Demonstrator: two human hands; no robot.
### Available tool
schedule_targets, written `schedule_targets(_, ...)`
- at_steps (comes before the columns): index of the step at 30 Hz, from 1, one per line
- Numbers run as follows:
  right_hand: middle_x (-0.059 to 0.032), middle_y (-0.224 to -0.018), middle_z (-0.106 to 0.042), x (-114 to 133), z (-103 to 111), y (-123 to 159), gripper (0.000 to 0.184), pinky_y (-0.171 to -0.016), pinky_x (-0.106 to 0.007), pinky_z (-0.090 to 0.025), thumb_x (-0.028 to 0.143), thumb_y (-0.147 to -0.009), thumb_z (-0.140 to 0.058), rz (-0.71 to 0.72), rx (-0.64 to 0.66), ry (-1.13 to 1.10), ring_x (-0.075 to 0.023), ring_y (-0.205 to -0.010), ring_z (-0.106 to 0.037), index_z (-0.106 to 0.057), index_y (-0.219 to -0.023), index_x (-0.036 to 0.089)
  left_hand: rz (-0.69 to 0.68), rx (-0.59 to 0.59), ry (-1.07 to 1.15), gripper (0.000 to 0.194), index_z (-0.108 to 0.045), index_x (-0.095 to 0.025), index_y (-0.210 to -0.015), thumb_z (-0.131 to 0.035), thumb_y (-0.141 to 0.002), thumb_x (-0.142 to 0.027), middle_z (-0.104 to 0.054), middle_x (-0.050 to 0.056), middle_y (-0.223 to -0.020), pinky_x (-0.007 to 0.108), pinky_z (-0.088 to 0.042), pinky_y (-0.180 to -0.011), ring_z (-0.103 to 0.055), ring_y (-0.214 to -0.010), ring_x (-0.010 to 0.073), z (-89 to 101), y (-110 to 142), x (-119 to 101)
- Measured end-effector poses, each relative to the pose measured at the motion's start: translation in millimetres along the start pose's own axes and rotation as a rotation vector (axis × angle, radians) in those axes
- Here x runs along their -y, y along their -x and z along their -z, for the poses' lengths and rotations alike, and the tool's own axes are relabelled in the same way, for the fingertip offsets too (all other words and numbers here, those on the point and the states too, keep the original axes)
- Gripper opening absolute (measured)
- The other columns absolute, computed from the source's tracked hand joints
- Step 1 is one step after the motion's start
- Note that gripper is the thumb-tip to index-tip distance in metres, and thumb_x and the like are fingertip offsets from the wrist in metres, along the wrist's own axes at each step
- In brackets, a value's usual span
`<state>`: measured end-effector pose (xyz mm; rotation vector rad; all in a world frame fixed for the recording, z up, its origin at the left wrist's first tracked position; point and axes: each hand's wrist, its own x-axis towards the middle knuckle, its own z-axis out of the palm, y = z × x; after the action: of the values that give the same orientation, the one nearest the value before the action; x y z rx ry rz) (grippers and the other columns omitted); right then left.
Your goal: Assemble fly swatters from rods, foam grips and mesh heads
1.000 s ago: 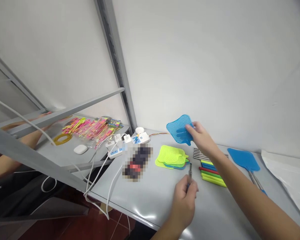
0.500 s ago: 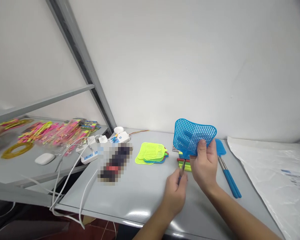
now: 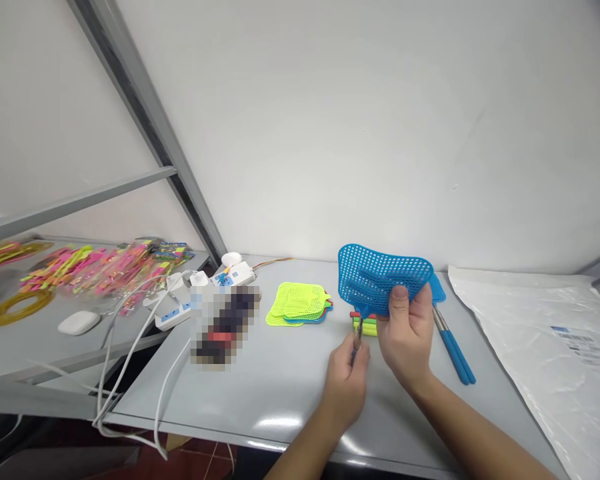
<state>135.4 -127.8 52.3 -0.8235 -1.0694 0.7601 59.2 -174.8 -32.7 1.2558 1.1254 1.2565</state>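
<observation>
My right hand is shut on a blue plastic fly swatter head, its thumb across the mesh. My left hand pinches a thin metal rod with a blue lower end, and its tip sits just below the neck of the blue head. I cannot tell if they touch. Behind my hands lies a stack of coloured handles. To the left is a pile of lime-green and blue swatter heads. A whole blue swatter lies to the right, its head partly hidden by the held one.
A grey metal table carries a pixelated dark object, a white power strip with cables, and a plastic sheet at right. A lower shelf holds pink-yellow packets and a gold coil.
My view has swung right since the earliest frame. My right hand has brought the blue head in front of me and close to the rod in my left hand.
</observation>
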Motion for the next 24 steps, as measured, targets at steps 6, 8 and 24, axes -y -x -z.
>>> schedule_targets(6, -0.0024, -0.098, -0.062, -1.5, 3.7, -0.5, 0.019, -0.085, -0.04, -0.05, 0.042, -0.093, -0.047, -0.018, 0.011, 0.023, -0.0192, -0.09, -0.061, -0.055, -0.101, 0.027, -0.007, 0.016, -0.023, 0.03, -0.046, -0.017, -0.076, -0.041, -0.095, -0.039, -0.04, -0.004, -0.067, 0.024, -0.028, -0.06, -0.035, -0.064, 0.0109, -1.7, 2.6, 2.3)
schedule_targets(8, -0.0021, -0.096, -0.061, 0.2, 3.9, -1.0, 0.018, -0.083, -0.039, -0.051, 0.042, -0.093, -0.047, -0.021, 0.021, 0.007, -0.0192, -0.089, -0.061, -0.055, -0.101, 0.027, -0.011, 0.017, -0.025, 0.03, -0.045, -0.018, -0.075, -0.041, -0.095, -0.04, -0.04, -0.004, -0.067, 0.023, -0.028, -0.06, -0.035, -0.063, 0.0107, -1.8, 3.5, 1.5)
schedule_targets(24, -0.0026, -0.108, -0.062, 3.5, 9.7, -3.0, 0.021, -0.082, -0.037, -0.053, 0.043, -0.094, -0.046, -0.076, 0.109, -0.002, -0.02, -0.098, -0.062, -0.052, -0.107, 0.029, 0.0, 0.045, -0.042, 0.032, -0.044, -0.018, -0.074, -0.041, -0.094, -0.042, -0.038, -0.004, -0.067, 0.024, -0.027, -0.059, -0.035, -0.063, 0.0116, -0.2, 3.8, -1.5)
